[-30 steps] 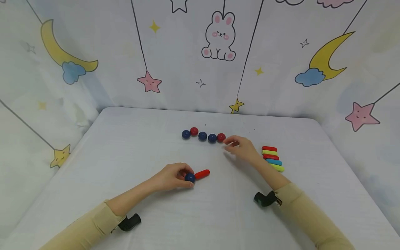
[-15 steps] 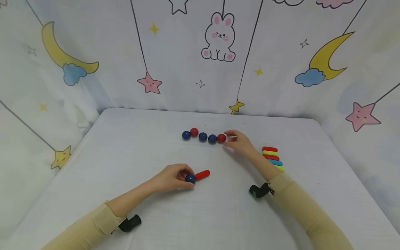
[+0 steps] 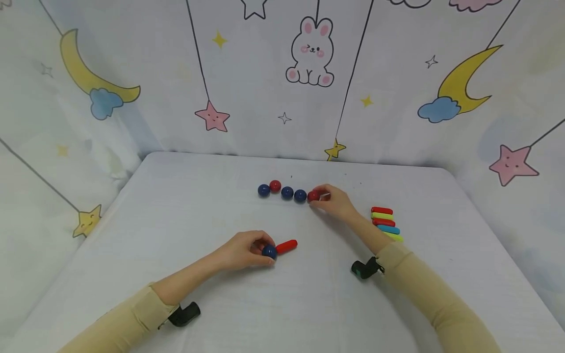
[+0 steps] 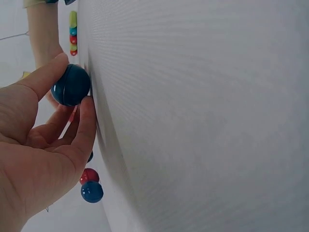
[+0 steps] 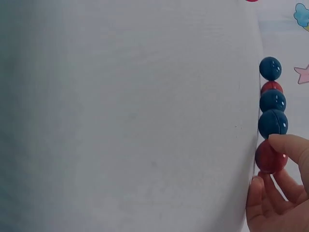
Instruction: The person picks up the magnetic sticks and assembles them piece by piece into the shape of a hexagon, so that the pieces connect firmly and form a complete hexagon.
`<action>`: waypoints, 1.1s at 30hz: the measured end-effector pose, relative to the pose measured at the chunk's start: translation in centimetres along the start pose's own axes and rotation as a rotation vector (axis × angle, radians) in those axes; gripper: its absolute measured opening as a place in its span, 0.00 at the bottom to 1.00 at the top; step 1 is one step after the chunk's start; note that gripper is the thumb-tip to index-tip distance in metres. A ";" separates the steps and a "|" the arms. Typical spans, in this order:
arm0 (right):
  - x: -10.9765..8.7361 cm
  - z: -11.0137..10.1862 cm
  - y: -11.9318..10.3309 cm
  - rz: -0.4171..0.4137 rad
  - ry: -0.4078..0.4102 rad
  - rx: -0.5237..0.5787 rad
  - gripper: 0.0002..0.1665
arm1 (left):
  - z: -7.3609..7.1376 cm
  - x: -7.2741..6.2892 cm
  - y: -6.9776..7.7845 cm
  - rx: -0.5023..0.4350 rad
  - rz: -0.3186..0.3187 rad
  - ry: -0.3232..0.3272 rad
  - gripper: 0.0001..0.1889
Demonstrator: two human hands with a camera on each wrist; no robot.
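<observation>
Near the middle of the table, my left hand (image 3: 244, 251) pinches a dark blue ball (image 3: 269, 252) between thumb and fingers; the left wrist view shows the same blue ball (image 4: 71, 85) close up. A red stick (image 3: 287, 246) extends from the ball toward the right, its near end against it. Farther back, my right hand (image 3: 336, 202) has its thumb and fingers around a red ball (image 3: 313, 196) at the right end of a row. In the right wrist view, the thumb lies on that red ball (image 5: 270, 157), with fingers on its other side.
Left of the gripped red ball, the row continues with blue balls (image 3: 300, 196) and another red ball (image 3: 275, 186). Several coloured sticks (image 3: 383, 222) lie stacked side by side to the right, near my right forearm. A patterned cloth (image 3: 247, 73) hangs behind the white table (image 3: 198, 196).
My right hand has moved slightly left and its fingers have closed around the end red ball. The left hand, blue ball and red stick have stayed in place.
</observation>
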State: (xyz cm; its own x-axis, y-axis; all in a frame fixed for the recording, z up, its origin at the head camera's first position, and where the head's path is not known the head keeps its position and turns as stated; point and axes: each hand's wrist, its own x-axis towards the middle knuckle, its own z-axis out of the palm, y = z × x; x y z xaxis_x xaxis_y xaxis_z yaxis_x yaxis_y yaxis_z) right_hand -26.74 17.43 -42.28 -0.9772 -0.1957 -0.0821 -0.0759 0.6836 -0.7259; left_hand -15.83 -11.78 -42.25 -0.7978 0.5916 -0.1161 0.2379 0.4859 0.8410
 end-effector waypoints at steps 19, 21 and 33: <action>-5.4 1.0 -0.6 -0.108 -0.249 0.066 0.26 | -0.2 0.0 0.0 0.014 -0.002 0.009 0.18; -5.8 1.3 -0.8 -0.121 -0.268 0.067 0.26 | -0.2 0.0 0.1 0.010 -0.007 0.009 0.18; -7.1 2.1 -1.6 -0.192 -0.334 0.088 0.24 | -0.1 0.0 0.1 0.006 -0.009 0.010 0.19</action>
State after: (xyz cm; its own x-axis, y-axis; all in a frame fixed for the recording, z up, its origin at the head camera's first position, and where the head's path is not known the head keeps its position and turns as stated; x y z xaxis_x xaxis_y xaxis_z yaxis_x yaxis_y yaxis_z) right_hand -19.29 16.27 -42.00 -0.8276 -0.5421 -0.1460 -0.2198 0.5522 -0.8042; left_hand -15.86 -11.76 -42.07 -0.8055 0.5808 -0.1182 0.2343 0.4952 0.8366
